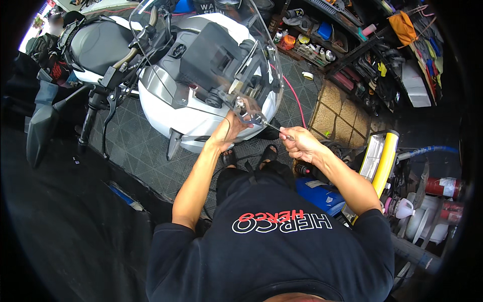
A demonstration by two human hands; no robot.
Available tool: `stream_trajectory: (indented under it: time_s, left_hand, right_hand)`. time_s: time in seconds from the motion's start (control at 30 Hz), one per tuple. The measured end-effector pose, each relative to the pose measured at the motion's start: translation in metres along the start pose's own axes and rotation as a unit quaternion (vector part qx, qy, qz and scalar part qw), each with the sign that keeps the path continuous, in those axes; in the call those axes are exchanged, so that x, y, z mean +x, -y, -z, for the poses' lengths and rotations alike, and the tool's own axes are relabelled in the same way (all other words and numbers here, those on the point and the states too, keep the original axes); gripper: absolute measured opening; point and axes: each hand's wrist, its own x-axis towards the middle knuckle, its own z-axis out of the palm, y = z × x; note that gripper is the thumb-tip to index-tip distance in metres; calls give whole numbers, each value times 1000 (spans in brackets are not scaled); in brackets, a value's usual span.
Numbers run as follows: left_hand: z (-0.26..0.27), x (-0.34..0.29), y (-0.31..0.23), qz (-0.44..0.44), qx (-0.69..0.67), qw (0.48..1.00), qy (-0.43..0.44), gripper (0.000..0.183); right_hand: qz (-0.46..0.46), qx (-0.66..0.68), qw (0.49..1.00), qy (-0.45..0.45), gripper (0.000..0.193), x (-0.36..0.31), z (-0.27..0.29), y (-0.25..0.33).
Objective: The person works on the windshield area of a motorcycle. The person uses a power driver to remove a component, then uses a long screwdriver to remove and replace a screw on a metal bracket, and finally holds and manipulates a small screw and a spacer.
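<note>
Your right hand [300, 145]: it is clenched around the near end of a thin metal tool [275, 130], with the thumb and the forefinger nearest to the shaft.
Tool position: the shaft is slanting up and to the left, and its far end is at the lower corner of the metal bracket [246, 108].
Your left hand [230, 132]: it is at this bracket, with the palm turned up and the fingers partly covered; I cannot tell if they are grasping it.
Bracket place: it is near the lower edge of the clear windscreen [262, 43], over the white front body [188, 123] of a motorcycle.
Left of the body: a second motorcycle with a grey seat [103, 46] and a black mirror [41, 133] stands near.
Your right side: a yellow-framed lamp [385, 161] stands beside your forearm, and a blue container [319, 194] lies below this arm.
Upper right: shelves [347, 63] carry bottles and other small items.
</note>
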Motion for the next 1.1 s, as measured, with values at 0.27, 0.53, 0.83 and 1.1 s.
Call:
stream_trajectory:
  time_s: [0.27, 0.53, 0.83, 1.1]
  left_hand:
    - [-8, -2, -6, 3, 39, 999, -19, 69]
    - [-18, -49, -30, 16, -44, 999, -24, 74]
    - [-91, -157, 20, -149, 127, 946, -258, 25]
    - [-117, -6, 70, -29, -205, 968, -142, 28]
  right_hand:
    - [320, -671, 651, -153, 22, -8, -11, -7]
    - [275, -485, 820, -130, 28, -3, -4, -7]
    - [352, -660, 637, -184, 24, -4, -12, -14]
    - [412, -575, 671, -224, 22, -12, -19, -19]
